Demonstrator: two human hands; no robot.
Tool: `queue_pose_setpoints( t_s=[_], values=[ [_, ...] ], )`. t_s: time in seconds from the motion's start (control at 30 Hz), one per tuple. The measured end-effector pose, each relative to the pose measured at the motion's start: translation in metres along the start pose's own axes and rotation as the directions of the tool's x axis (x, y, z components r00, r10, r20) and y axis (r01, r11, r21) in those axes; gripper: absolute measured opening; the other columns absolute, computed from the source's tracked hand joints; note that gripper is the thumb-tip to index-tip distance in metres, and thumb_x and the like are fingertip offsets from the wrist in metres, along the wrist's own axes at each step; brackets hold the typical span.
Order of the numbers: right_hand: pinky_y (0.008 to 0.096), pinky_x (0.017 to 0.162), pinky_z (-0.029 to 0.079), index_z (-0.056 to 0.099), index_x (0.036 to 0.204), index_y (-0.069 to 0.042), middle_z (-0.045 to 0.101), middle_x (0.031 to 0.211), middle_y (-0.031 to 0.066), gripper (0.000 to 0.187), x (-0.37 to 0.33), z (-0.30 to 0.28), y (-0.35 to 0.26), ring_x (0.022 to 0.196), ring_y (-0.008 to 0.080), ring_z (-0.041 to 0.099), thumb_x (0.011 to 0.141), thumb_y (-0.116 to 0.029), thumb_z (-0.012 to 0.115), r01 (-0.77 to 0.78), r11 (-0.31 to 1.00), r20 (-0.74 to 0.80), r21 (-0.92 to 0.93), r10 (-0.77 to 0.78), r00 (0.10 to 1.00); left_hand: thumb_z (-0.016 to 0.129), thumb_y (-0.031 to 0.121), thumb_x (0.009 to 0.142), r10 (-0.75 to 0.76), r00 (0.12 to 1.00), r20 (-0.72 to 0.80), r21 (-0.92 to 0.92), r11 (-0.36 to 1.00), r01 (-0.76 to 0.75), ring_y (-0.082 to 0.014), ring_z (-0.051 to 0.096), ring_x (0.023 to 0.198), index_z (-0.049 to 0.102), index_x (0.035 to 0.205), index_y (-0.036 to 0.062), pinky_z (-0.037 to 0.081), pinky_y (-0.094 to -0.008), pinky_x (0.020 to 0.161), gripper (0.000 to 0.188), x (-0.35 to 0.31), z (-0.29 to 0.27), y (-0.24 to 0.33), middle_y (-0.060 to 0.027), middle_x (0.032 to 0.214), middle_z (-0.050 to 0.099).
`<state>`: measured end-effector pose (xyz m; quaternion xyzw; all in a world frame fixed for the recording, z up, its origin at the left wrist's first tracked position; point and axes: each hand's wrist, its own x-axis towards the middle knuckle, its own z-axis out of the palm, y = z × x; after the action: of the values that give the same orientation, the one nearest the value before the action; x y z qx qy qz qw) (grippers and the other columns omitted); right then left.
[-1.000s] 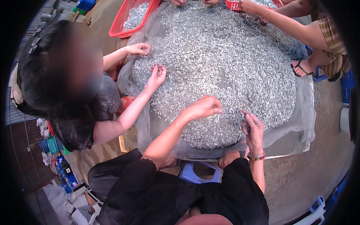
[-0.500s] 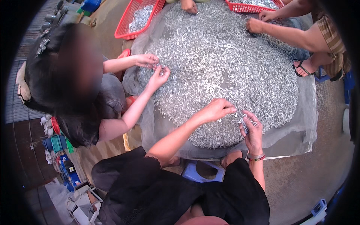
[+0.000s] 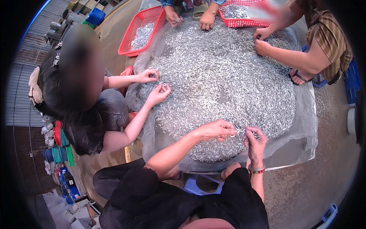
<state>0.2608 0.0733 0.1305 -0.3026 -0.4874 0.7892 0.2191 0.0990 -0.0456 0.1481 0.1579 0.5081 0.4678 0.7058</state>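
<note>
My left hand (image 3: 218,130) is closed in a pinch above the near side of a broad, low pile of small curved silvery pieces (image 3: 213,91), which look like metal hooks or links. Close by on the right, my right hand (image 3: 256,142) has thumb and fingertips pressed together. Between the two sets of fingertips show pale, hook-shaped silvery pieces (image 3: 240,131), held by both hands; how they join is too small to tell. The palm of my right hand is partly hidden. Beaded bracelets (image 3: 256,170) circle my right wrist.
A grey mesh sheet (image 3: 297,150) lies under the pile. Red baskets (image 3: 127,47) with silvery pieces stand at its far side. A person at left (image 3: 154,95), another at right (image 3: 267,47) and one at the far edge (image 3: 207,20) handle pieces. A blue stool (image 3: 192,183) stands near my feet.
My hands have come together, fingertips nearly meeting; the right hand has turned its fingers inward. At the far edge, another person's two hands now show. The view has shifted slightly.
</note>
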Motion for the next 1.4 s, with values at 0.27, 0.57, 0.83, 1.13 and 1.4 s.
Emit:
queue_pose_setpoints(
  t_s=[0.27, 0.57, 0.83, 1.13, 1.4],
  values=[
    [0.0203, 0.043, 0.035, 0.066, 0.082, 0.000, 0.055, 0.079, 0.0018, 0.004, 0.008, 0.010, -0.010, 0.057, 0.0062, 0.050, 0.079, 0.002, 0.064, 0.431, 0.708, 0.427, -0.559, -0.200, 0.882, 0.054, 0.031, 0.090, 0.405, 0.914, -0.039, 0.807, 0.552, -0.210, -0.0097, 0.045, 0.057, 0.054, 0.079, 0.0018, 0.037, -0.0289, 0.049, 0.031, -0.022, -0.006, -0.009, -0.0019, 0.064, 0.044],
    [0.0188, 0.043, 0.036, 0.066, 0.084, 0.000, 0.055, 0.081, 0.0014, 0.006, 0.004, 0.022, -0.026, 0.056, 0.0049, 0.050, 0.079, 0.004, 0.063, 0.065, 0.994, 0.015, -0.087, -0.064, 0.998, 0.053, 0.033, 0.090, 0.172, 0.964, -0.205, 0.368, 0.926, -0.087, -0.0046, 0.044, 0.064, 0.060, 0.084, 0.0073, 0.038, -0.0232, 0.052, 0.028, -0.021, 0.003, 0.017, 0.0037, 0.072, 0.051],
    [0.0193, 0.040, 0.031, 0.064, 0.085, 0.003, 0.055, 0.082, 0.0051, 0.006, -0.002, 0.021, -0.028, 0.054, 0.0057, 0.048, 0.081, 0.006, 0.060, -0.098, 0.993, 0.261, 0.066, 0.078, 0.962, 0.059, 0.022, 0.088, 0.502, 0.860, -0.091, 0.514, 0.764, -0.391, -0.0085, 0.049, 0.062, 0.062, 0.083, 0.0036, 0.039, -0.0242, 0.052, 0.019, -0.022, 0.012, 0.014, 0.0010, 0.074, 0.054],
    [0.0179, 0.042, 0.036, 0.065, 0.079, 0.002, 0.056, 0.081, 0.0055, 0.005, -0.010, 0.014, -0.055, 0.055, 0.0057, 0.050, 0.079, 0.006, 0.062, 0.143, 0.977, 0.343, -0.160, -0.081, 0.936, 0.058, 0.017, 0.088, 0.584, 0.806, -0.097, 0.450, 0.748, -0.488, -0.0129, 0.051, 0.061, 0.060, 0.085, 0.0032, 0.039, -0.0257, 0.052, 0.015, -0.022, 0.031, 0.003, -0.0031, 0.075, 0.055],
    [0.0187, 0.053, 0.042, 0.063, 0.093, -0.004, 0.059, 0.077, -0.0005, 0.011, 0.006, 0.019, -0.016, 0.058, 0.0070, 0.050, 0.082, -0.008, 0.063, 0.065, 0.996, -0.245, -0.060, -0.078, 0.966, 0.053, 0.025, 0.091, 0.145, 0.567, -0.811, -0.314, 0.710, -0.630, -0.0054, 0.046, 0.076, 0.054, 0.092, 0.0123, 0.040, -0.0262, 0.066, 0.013, 0.012, 0.027, -0.032, 0.0040, 0.083, 0.049]
  ],
)
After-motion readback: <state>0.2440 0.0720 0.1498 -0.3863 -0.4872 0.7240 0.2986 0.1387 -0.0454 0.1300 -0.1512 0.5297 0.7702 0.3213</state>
